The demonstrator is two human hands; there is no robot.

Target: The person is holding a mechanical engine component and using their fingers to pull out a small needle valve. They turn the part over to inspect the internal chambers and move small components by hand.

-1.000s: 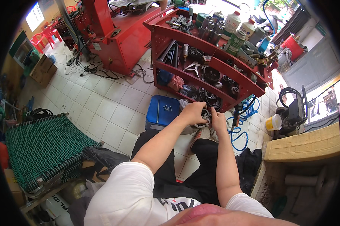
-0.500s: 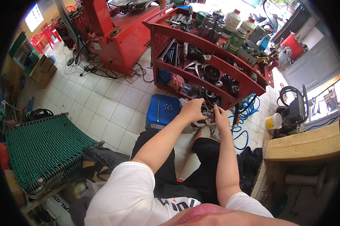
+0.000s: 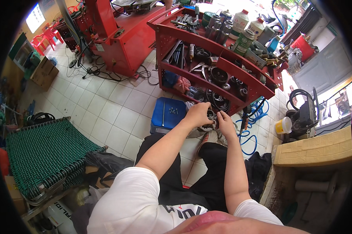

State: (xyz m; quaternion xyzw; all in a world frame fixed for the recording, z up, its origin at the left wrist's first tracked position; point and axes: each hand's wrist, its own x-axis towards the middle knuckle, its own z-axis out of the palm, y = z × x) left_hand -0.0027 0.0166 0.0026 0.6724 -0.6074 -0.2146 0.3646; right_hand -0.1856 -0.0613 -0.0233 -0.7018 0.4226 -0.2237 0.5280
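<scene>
My left hand [image 3: 198,114] is curled round a small grey metal part [image 3: 211,113] with a ring-like opening, held low before the tool cart. Most of that part is hidden by my fingers, so its kind does not show. At its right side is my right hand [image 3: 226,124], fingers bent and closed with the tips against or very near the metal; whatever they pinch is too small to make out. Greyish cloth [image 3: 221,139] lies below my hands beside my shoe. Left of them sits a blue case [image 3: 160,121] with a thin metal rod [image 3: 164,113] and several small metal pieces [image 3: 172,110] on top.
A red tool cart [image 3: 226,52] loaded with tools, cans and bottles stands just ahead. Blue hose [image 3: 250,142] coils on the tiles at right, near a white-and-yellow bucket [image 3: 283,125]. A green woven folding seat [image 3: 47,152] is at left; a red machine [image 3: 123,50] stands farther back.
My right hand has shifted slightly down, its fingertips lower against the metal part. The left hand keeps its grip almost unmoved.
</scene>
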